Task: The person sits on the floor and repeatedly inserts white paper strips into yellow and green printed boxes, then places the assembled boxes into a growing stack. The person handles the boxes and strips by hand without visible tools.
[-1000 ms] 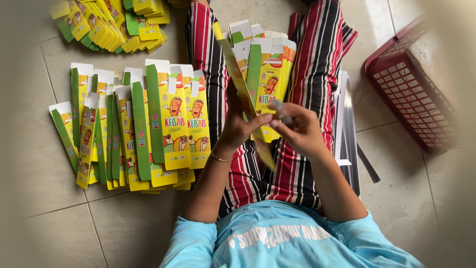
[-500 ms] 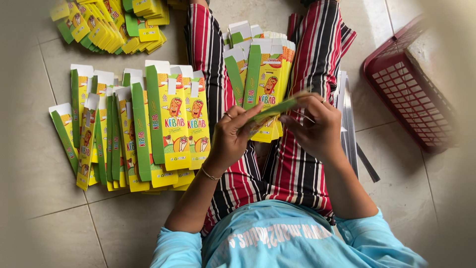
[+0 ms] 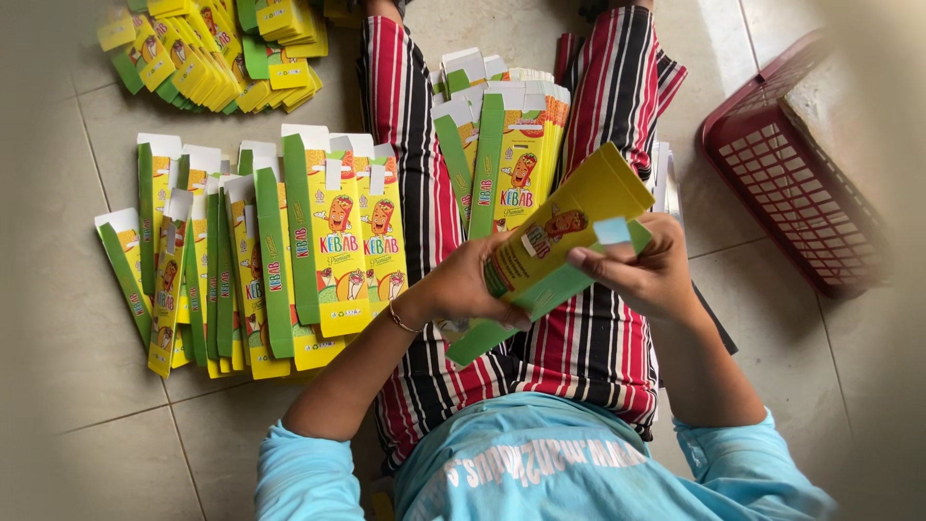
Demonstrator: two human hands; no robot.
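Over my lap I hold a yellow and green carton [image 3: 564,232] that is opened into a box shape and tilted up to the right. My left hand [image 3: 473,285] grips its lower end. My right hand [image 3: 646,270] holds its upper side, with the fingers on a small flap. A stack of flat cartons [image 3: 506,145] of the same kind lies between my legs, which are in red, black and white striped trousers.
Several flat cartons [image 3: 260,260] lie fanned out on the tiled floor at my left. A heap of folded cartons [image 3: 217,48] sits at the top left. A red plastic basket [image 3: 801,183] stands at the right.
The carton was flat and edge-on between my hands. It has since been opened into a box and turned so that its printed face shows.
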